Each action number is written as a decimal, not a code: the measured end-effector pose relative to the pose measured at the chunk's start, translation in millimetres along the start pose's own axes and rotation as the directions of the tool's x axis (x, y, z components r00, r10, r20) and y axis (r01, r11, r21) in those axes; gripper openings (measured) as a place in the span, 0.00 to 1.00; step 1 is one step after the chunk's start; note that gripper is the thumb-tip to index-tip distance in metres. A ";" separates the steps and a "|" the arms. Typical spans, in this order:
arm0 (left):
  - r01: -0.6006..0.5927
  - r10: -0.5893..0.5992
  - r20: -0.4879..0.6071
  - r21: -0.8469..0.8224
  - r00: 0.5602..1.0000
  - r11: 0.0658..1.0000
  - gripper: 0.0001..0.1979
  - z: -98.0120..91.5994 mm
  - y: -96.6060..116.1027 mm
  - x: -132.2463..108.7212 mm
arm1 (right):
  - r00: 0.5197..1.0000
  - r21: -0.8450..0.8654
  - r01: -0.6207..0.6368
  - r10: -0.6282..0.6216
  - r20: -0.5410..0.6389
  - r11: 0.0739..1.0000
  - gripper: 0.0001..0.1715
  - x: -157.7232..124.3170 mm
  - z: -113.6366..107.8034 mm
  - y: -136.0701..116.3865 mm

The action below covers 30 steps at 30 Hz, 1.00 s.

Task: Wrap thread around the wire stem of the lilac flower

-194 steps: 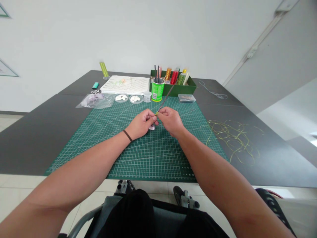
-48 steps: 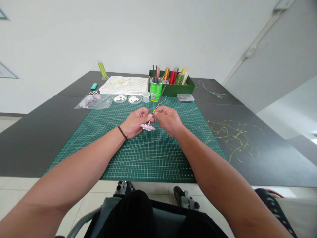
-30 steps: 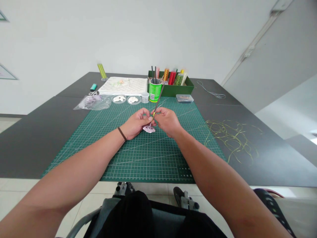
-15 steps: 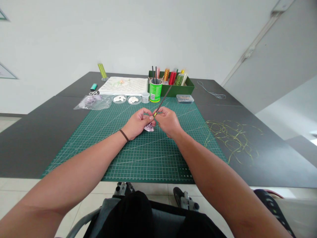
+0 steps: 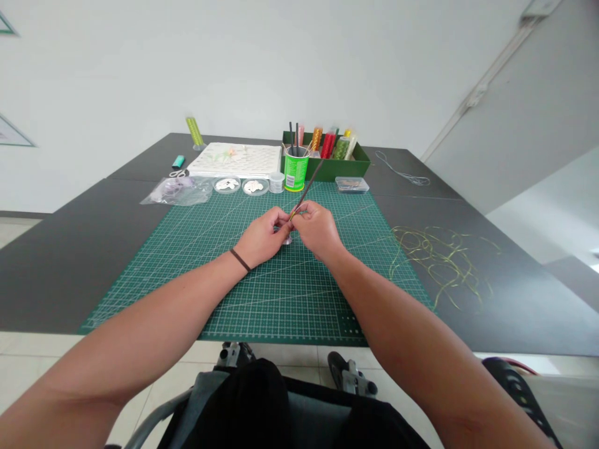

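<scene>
Your left hand [image 5: 261, 238] and right hand [image 5: 319, 229] meet above the centre of the green cutting mat [image 5: 262, 299], with the fingers of both curled inward and nearly closed. Between them, your fingertips [image 5: 284, 218] pinch the lower end of a slender dark rod [image 5: 307, 190], which tilts up and away toward the far edge of the mat. A yellow-green wrapping [image 5: 292, 215] shows on the rod just at your fingertips; which fingers touch it cannot be told. A small pale piece [image 5: 287, 240] sits directly below the hands, mostly hidden by them, so its shape and its link to the rod cannot be confirmed.

Beyond the mat stand a green cup [image 5: 296, 173] holding dark sticks and a dark green tray [image 5: 358, 169] of thread spools. Loose yellow-green wire [image 5: 440, 262] lies on the dark table [image 5: 56, 280], right of the mat.
</scene>
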<state>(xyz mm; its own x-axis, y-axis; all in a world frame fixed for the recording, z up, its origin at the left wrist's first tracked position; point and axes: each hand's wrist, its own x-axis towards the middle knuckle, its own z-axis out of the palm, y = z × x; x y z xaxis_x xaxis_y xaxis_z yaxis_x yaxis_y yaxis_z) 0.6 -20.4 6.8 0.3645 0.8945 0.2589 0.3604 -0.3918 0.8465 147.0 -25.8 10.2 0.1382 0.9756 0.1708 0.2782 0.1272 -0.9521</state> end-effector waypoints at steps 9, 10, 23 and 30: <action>0.116 -0.151 -0.081 -0.337 0.985 0.934 0.03 -1.9 -9.8 11.2 | 0.998 -0.191 0.056 -0.056 0.004 0.980 0.03 -1.0 -2.1 -7.8; 0.116 -0.157 -0.083 -0.368 0.984 0.923 0.04 -2.0 -10.7 11.9 | 0.998 -0.226 0.068 -0.070 -0.001 0.972 0.02 -1.4 -2.5 -8.5; 0.157 -0.227 -0.093 -0.476 0.970 0.865 0.05 -1.2 -8.9 13.0 | 0.990 -0.212 0.140 -0.131 0.054 0.967 0.06 -2.1 -2.8 -4.3; 0.148 -0.214 -0.074 -0.506 0.974 0.850 0.07 -2.2 -8.6 13.3 | 0.992 -0.206 0.122 -0.113 0.056 0.971 0.06 -2.3 -4.4 -7.4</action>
<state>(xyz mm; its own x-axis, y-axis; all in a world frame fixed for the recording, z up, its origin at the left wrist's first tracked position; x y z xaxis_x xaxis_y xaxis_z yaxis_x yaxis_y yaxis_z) 0.4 -4.7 4.0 0.2145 0.9710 0.1052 -0.0741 -0.0912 0.9931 148.8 -29.8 18.0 0.0528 0.9635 0.2626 0.4827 0.2056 -0.8513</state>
